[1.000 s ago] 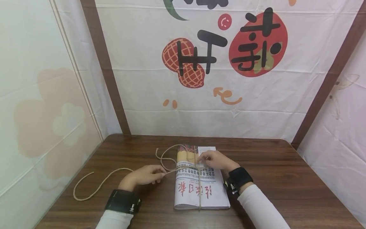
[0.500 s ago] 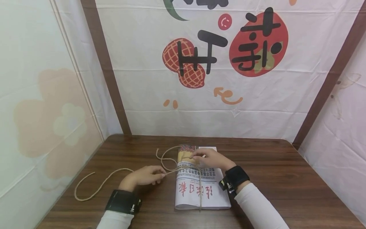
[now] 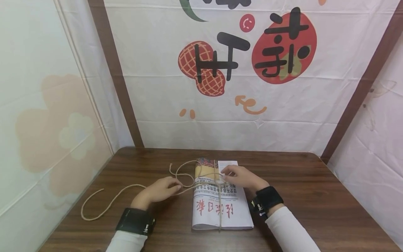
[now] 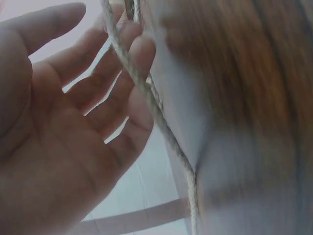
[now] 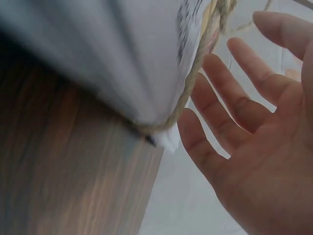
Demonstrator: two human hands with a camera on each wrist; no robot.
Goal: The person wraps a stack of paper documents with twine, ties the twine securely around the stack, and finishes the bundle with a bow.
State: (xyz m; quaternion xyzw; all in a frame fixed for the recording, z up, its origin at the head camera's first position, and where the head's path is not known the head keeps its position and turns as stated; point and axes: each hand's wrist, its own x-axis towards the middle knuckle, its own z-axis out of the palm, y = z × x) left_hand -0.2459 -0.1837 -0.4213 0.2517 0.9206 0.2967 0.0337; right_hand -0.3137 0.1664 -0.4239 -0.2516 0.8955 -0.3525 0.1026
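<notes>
A folded stack of newspapers [image 3: 207,222] lies on the table with thin twine [image 3: 220,210] running lengthwise and crosswise around it. The strands cross near the upper middle of the stack. My left hand [image 3: 160,190] is just left of the newspapers; in the left wrist view the twine [image 4: 168,134] passes across its fingertips while the thumb stands apart. Over the upper right of the stack is my right hand [image 3: 240,176], fingers loosely bent. The right wrist view shows those fingers [image 5: 212,103] beside the twine [image 5: 188,90] at the newspaper's edge, gripping nothing.
One loose twine tail [image 3: 113,201] curves over the table's left side. Another tail loops [image 3: 184,175] at the stack's upper left. The brown wooden table [image 3: 302,210] ends at a printed cloth backdrop [image 3: 163,133], with cloth on both sides.
My right hand moved left over the stack with a twine end, then drew back right and released it, leaving a strand across the newspapers. The left hand's fingers loosened from the twine.
</notes>
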